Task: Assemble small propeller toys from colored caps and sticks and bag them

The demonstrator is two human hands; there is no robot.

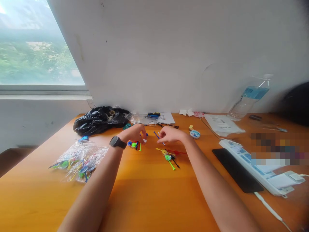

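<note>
My left hand [135, 132], with a black watch on its wrist, is curled above a small pile of coloured plastic pieces [134, 145] and pinches a small white and blue piece [145, 138]. My right hand [170, 134] is curled beside it, fingers closed on a thin stick-like piece [162, 141] that I cannot name. Just in front of the right hand lie more loose coloured pieces and sticks [168, 156] on the orange wooden table [149, 199].
A clear bag of coloured pieces [79, 160] lies at the left, a black plastic bag [100, 120] behind it. Papers [223, 124], a tilted water bottle [248, 98], a power strip [256, 169], a black phone [238, 170] and a small round spool [194, 134] sit at the right.
</note>
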